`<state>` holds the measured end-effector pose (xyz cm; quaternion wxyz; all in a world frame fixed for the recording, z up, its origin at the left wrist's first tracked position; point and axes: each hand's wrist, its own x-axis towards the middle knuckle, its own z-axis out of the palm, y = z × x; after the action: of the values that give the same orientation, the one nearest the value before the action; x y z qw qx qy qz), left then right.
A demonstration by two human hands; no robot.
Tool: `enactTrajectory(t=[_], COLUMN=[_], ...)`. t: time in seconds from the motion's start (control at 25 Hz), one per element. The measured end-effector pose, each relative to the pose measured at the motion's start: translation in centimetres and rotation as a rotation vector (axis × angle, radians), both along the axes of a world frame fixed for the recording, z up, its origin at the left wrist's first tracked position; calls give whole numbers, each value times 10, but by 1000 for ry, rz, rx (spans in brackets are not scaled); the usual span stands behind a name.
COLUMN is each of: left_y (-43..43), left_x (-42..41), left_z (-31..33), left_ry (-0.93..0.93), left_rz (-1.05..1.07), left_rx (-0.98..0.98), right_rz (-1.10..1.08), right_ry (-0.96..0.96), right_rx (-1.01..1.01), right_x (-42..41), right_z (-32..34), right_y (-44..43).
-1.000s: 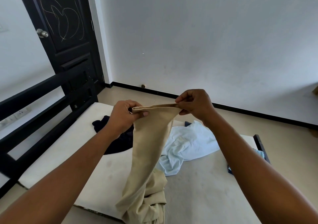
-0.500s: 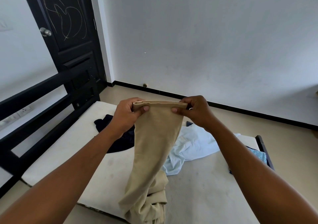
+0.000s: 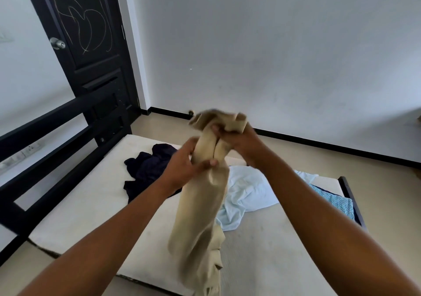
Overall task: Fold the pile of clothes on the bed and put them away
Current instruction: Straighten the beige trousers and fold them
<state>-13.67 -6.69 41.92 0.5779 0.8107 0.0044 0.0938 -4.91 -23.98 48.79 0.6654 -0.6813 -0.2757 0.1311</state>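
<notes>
A beige garment [image 3: 200, 204] hangs above the bed, its top end bunched and blurred. My right hand [image 3: 237, 141] grips the bunched top. Just below it, my left hand [image 3: 184, 161] grips the cloth, thumb across the front. The lower part of the garment trails down onto the mattress [image 3: 86, 204] near its front edge. On the mattress behind lie a dark navy garment [image 3: 145, 168], a light blue garment [image 3: 248, 191] and a blue patterned cloth [image 3: 335, 202] at the right edge.
A black bed frame [image 3: 45, 136] runs along the left side, and a black door [image 3: 86, 45] stands behind it. A white wall with a black skirting faces me. Beige floor lies beyond the bed and to its right.
My hands have come together. The top edge, earlier stretched flat between them, is now bunched in my right hand, while my left hand has slid lower on the cloth.
</notes>
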Motion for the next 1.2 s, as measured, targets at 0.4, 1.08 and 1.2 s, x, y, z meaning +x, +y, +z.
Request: enactTrajectory(t=[0.4, 1.08, 1.2], left_y=[-17, 39, 35], left_x=[20, -42, -35], left_z=[-20, -64, -64], left_ry=[94, 274, 173], left_rz=[16, -173, -14], left_rx=[412, 5, 107], right_rz=[-151, -305, -424], right_ry=[194, 299, 412], right_rx=[-260, 252, 328], right_x=[-9, 15, 22], right_z=[-81, 19, 19], right_y=[-44, 2, -2])
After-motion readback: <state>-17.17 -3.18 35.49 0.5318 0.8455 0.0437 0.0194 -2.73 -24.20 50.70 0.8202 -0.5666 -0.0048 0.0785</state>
